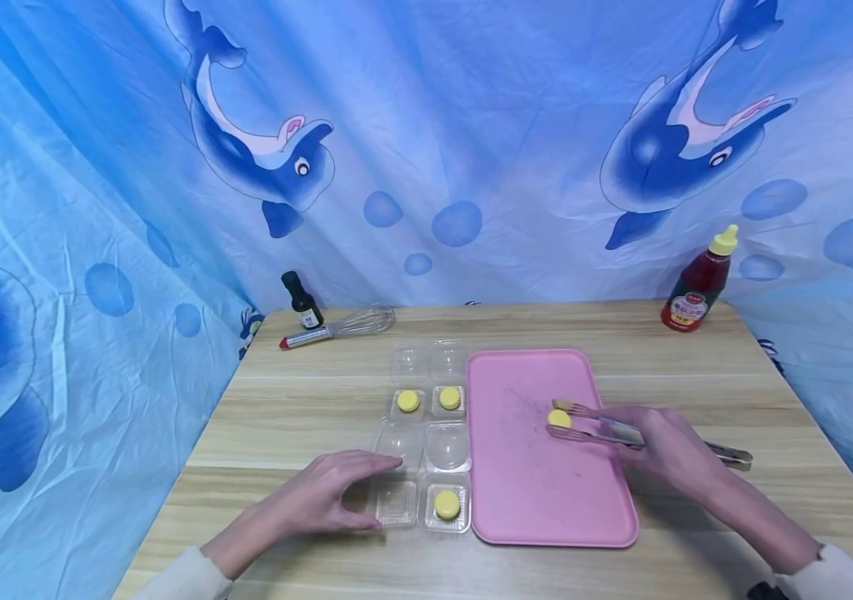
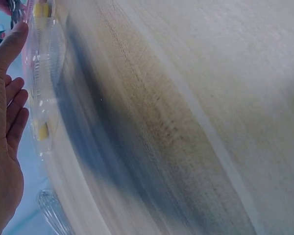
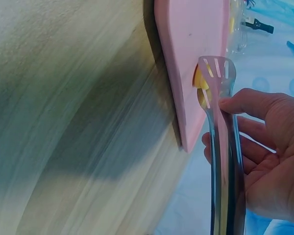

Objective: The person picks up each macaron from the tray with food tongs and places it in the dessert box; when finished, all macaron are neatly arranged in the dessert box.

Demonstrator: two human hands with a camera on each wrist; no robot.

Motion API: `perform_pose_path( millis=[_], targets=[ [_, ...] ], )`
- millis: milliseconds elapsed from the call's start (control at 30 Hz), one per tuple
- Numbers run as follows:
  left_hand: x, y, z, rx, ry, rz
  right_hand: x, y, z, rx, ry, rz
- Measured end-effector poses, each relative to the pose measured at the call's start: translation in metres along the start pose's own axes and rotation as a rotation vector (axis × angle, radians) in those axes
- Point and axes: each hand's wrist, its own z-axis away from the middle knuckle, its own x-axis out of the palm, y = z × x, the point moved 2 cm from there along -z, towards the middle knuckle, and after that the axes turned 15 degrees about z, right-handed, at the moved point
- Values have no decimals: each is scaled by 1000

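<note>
The right hand [image 1: 666, 450] grips a pair of tongs [image 1: 621, 432], fingers and thumb curled round the arms, and the blades are closed on a small yellow cake [image 1: 559, 418] over the pink tray [image 1: 539, 500]. From the head view I cannot tell whether the cake rests on the tray or hangs just above it; the right wrist view shows it caught between the slotted tips. The tongs' long axis runs from the hand leftward and a little away from the person, so the cake sits at the far-left end, toward the clear box [image 1: 426, 442] that lies just beside the tray's left edge. That box has domed and flat cells; three hold yellow cakes, two in the far row and one in the near right cell, while the near left cell [image 1: 395, 502] looks bare. The left hand [image 1: 321, 500] lies flat on the table [image 1: 284, 417], fingers straight and lightly spread, fingertips touching the box's near left corner and holding nothing. It is the hand nearer the box; the right is the one nearer the cake. At the back stand a whisk [image 1: 344, 327], a small dark bottle [image 1: 302, 302] and a red sauce bottle [image 1: 700, 283].
</note>
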Motion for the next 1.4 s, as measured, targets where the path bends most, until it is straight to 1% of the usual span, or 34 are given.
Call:
perform_pose_path(
  millis=[300, 567, 767, 933, 1033, 1133, 1267, 1400],
  targets=[
    [1, -2, 2, 29, 5, -23, 2, 5, -1, 24, -18, -10],
    [2, -3, 2, 18, 11, -36, 0, 3, -2, 43, -21, -33],
    [2, -4, 2, 48, 20, -64, -1, 0, -3, 8, 14, -23],
    [3, -4, 1, 64, 18, -76, -1, -2, -5, -2, 31, -10],
    [3, -4, 1, 61, 13, -81, -1, -7, -7, -28, 33, -12],
    [4, -4, 1, 60, 9, -86, -1, -16, -11, -84, 43, -16],
    [5, -5, 2, 48, 4, -80, -2, -32, -15, -172, 68, -41],
    [5, -6, 2, 43, 3, -75, -1, -50, -20, -206, 67, -53]
  ],
)
